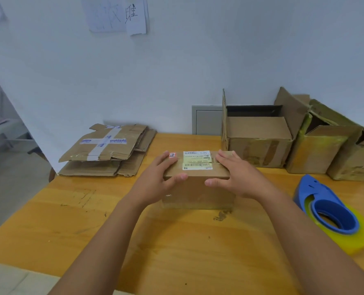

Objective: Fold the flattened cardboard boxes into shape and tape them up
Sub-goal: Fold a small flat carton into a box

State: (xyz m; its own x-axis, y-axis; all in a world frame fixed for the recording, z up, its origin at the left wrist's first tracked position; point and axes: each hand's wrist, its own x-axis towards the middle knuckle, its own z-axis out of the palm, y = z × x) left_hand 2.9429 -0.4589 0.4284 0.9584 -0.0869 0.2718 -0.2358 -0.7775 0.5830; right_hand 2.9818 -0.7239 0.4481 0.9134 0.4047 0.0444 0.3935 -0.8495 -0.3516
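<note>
A small folded cardboard box with white and yellow shipping labels on top stands in the middle of the wooden table. My left hand lies on its top left corner with straight fingers, thumb over the front edge. My right hand lies the same way on the top right corner. A stack of flattened cardboard boxes lies at the table's far left. A blue tape dispenser with a yellowish roll rests on the table to the right.
Against the wall at the back right stand three formed cardboard boxes: one with open flaps and two more beside it. Papers are stuck to the white wall above. The table's left edge drops off to the floor.
</note>
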